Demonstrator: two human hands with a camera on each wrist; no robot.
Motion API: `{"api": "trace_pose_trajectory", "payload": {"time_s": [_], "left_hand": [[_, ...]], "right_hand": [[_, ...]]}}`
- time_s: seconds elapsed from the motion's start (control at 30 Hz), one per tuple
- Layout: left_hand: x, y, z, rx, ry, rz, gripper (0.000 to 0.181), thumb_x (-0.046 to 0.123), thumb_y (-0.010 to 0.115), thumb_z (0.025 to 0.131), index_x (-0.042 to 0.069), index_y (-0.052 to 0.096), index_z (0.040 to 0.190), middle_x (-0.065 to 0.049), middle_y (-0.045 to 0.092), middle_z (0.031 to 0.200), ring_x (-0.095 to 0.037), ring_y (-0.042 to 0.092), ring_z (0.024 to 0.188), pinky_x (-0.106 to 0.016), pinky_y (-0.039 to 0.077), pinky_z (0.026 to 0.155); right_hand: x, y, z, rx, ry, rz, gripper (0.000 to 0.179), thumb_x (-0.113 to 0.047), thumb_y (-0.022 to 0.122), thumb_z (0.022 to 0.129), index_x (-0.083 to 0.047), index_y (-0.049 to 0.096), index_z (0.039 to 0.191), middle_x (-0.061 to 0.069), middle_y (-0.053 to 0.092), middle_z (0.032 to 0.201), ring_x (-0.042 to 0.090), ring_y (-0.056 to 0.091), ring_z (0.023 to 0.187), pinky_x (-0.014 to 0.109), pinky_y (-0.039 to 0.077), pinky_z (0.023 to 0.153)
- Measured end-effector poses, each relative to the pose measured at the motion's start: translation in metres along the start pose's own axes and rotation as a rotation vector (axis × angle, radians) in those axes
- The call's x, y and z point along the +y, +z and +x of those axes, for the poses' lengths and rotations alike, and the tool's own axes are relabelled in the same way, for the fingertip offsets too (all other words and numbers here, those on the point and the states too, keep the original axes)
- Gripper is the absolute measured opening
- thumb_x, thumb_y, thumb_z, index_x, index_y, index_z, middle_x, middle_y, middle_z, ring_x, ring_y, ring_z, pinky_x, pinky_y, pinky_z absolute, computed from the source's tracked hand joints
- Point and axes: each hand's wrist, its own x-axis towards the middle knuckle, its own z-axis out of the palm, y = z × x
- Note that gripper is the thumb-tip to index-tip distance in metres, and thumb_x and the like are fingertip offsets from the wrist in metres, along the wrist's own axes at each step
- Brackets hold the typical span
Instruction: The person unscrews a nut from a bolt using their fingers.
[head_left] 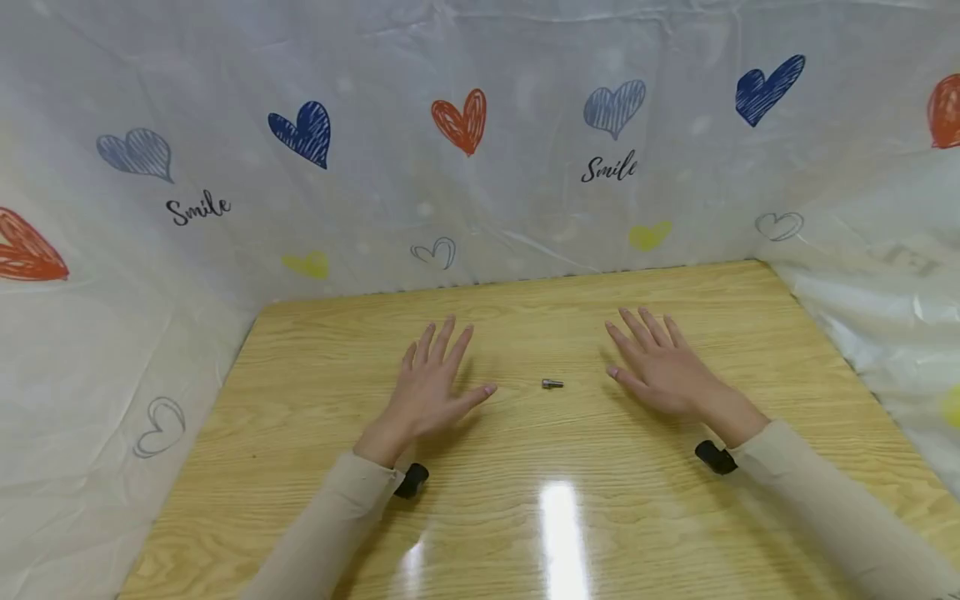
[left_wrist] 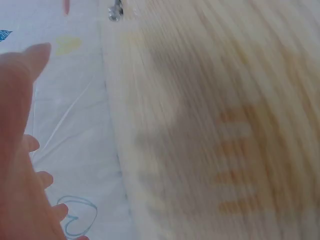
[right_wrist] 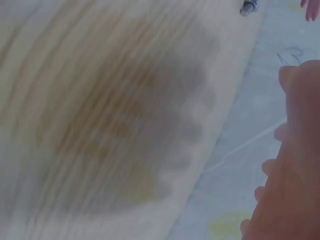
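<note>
Heart-printed sheeting (head_left: 525, 200) is hanging beyond a bolt (head_left: 552, 384) lying on the surface (head_left: 300, 417). Left grip (head_left: 427, 396) and right grip (head_left: 671, 377) are hovering wide and empty, flanking it; its smallness is probably favouring fingertip pinching.

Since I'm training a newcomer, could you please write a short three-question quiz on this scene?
1. Fill in: The screw lies on the ____.
2. True or false: The right hand grips the screw.
3. Seen from the head camera, where is the screw relative to the left hand? A) Under it; B) To its left; C) To its right.
Key: 1. table; 2. False, they are apart; 3. C.
</note>
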Motion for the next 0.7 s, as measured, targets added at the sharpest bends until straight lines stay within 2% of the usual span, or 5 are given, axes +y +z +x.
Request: {"api": "trace_pose_trajectory", "payload": {"time_s": [0.1,0.23,0.43,0.57,0.7], "left_hand": [[0.004,0.003,0.001,0.016,-0.001,-0.075,0.094,0.067,0.057,0.095,0.022,0.015,0.166,-0.010,0.007,0.172,-0.042,0.007,0.156,-0.070,0.016,0.121],[0.009,0.008,0.002,0.040,-0.015,-0.170,0.093,0.062,0.064,0.094,0.021,0.021,0.165,-0.010,0.015,0.171,-0.043,0.016,0.154,-0.073,0.023,0.117],[0.015,0.012,0.004,0.077,-0.040,-0.315,0.087,0.052,0.074,0.092,0.015,0.035,0.161,-0.014,0.032,0.163,-0.040,0.031,0.148,-0.068,0.031,0.116],[0.019,0.013,0.007,0.071,-0.043,-0.410,0.084,0.046,0.078,0.091,0.011,0.040,0.157,-0.015,0.039,0.159,-0.039,0.039,0.144,-0.062,0.036,0.116],[0.024,0.014,0.012,0.031,-0.044,-0.505,0.079,0.039,0.079,0.091,0.008,0.043,0.154,-0.013,0.043,0.155,-0.036,0.043,0.141,-0.056,0.040,0.115]], "right_hand": [[-0.005,0.004,0.000,0.005,-0.017,0.025,0.068,-0.044,0.041,0.110,-0.008,0.022,0.164,0.021,0.008,0.170,0.045,0.002,0.156,0.067,0.002,0.124],[-0.012,0.009,0.000,0.015,-0.041,0.079,0.069,-0.038,0.051,0.108,-0.004,0.025,0.162,0.025,0.015,0.168,0.049,0.013,0.153,0.070,0.010,0.122],[-0.024,0.008,0.003,0.011,-0.062,0.231,0.075,-0.028,0.064,0.102,0.000,0.026,0.160,0.030,0.026,0.161,0.050,0.026,0.147,0.071,0.026,0.116],[-0.031,0.008,0.011,0.018,-0.047,0.319,0.073,-0.023,0.069,0.100,0.002,0.031,0.157,0.028,0.034,0.157,0.048,0.033,0.143,0.067,0.035,0.113],[-0.036,0.006,0.020,0.009,-0.023,0.422,0.069,-0.017,0.072,0.096,0.004,0.038,0.153,0.026,0.040,0.152,0.045,0.038,0.141,0.063,0.038,0.114]]}}
